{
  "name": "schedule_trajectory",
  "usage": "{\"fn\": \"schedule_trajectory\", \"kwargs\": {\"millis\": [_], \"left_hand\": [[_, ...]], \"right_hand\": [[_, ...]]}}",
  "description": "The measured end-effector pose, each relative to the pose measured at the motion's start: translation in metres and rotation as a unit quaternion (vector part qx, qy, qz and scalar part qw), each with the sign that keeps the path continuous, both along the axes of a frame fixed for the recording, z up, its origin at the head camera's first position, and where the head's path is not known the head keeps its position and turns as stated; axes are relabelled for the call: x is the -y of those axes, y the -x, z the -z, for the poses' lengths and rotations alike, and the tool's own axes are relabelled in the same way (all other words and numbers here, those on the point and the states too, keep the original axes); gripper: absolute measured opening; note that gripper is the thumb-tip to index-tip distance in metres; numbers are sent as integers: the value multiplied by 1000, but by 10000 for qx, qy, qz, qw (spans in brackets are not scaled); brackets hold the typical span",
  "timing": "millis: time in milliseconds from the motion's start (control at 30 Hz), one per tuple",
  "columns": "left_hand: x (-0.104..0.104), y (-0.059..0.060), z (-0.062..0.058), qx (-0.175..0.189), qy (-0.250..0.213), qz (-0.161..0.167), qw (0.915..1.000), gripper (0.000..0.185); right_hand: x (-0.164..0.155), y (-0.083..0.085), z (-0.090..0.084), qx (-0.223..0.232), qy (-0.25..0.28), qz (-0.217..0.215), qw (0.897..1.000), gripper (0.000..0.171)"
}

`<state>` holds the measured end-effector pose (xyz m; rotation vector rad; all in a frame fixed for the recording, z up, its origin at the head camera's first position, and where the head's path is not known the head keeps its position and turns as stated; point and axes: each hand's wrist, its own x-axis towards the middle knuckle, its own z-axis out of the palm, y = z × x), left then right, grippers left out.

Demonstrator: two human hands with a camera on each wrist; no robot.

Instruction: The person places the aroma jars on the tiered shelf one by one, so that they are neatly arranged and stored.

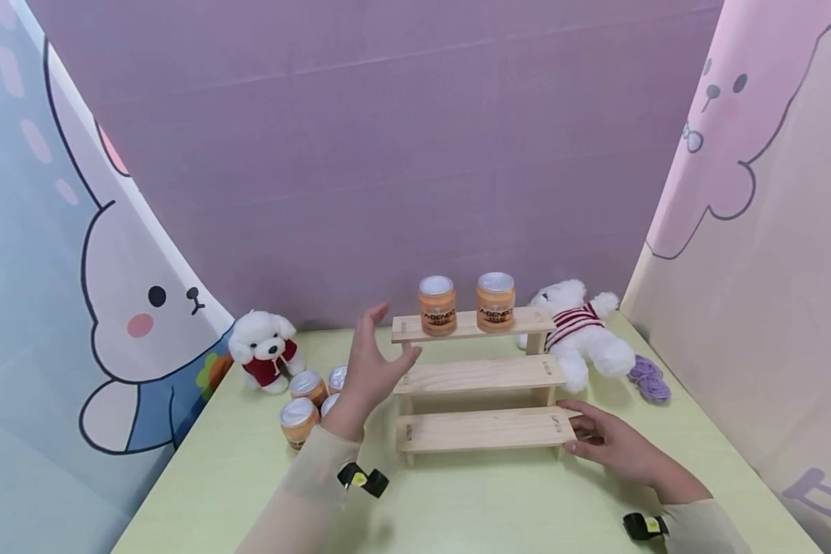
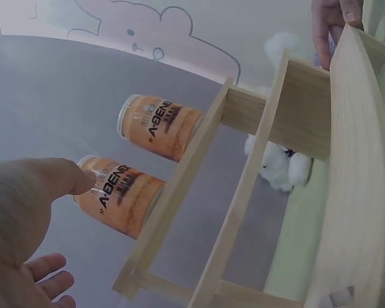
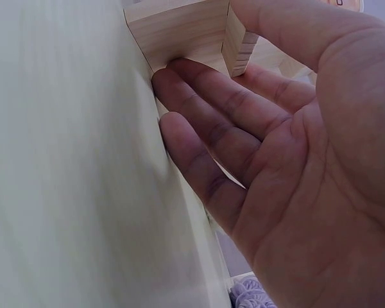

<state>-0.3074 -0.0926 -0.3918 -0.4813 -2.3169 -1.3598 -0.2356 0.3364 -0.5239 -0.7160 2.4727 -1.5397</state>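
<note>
A three-step wooden shelf (image 1: 481, 377) stands on the pale green table (image 1: 471, 508). Two orange jars (image 1: 437, 305) (image 1: 495, 302) with silver lids sit side by side on its top step; the left wrist view shows them as jars (image 2: 119, 205) (image 2: 163, 125) from below. My left hand (image 1: 382, 346) hovers open beside the shelf's left end, fingers spread, holding nothing. My right hand (image 1: 569, 425) rests against the right end of the lowest step, thumb over its top. In the right wrist view its straight fingers (image 3: 205, 96) lie against the wood (image 3: 173, 29).
Several more orange jars (image 1: 299, 419) cluster on the table left of the shelf. Behind them sits a white plush dog (image 1: 263, 358). A white plush bear (image 1: 582, 335) and purple yarn (image 1: 649, 378) lie to the shelf's right. Printed panels wall in three sides.
</note>
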Motion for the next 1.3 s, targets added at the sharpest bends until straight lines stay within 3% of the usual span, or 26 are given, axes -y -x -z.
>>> {"fn": "schedule_trajectory", "kwargs": {"millis": [200, 600, 800, 1300], "left_hand": [[6, -8, 9, 29, -38, 17, 10000, 86], [25, -36, 24, 187, 194, -133, 9995, 88], [34, -45, 34, 270, 255, -13, 9993, 87], [53, -64, 54, 358, 695, -207, 9967, 82]], "right_hand": [[0, -1, -2, 25, 29, 26, 10000, 73], [0, -1, -3, -41, 6, 56, 10000, 73], [0, -2, -4, -32, 67, -29, 10000, 72], [-1, -1, -2, 2, -35, -2, 10000, 73]]}}
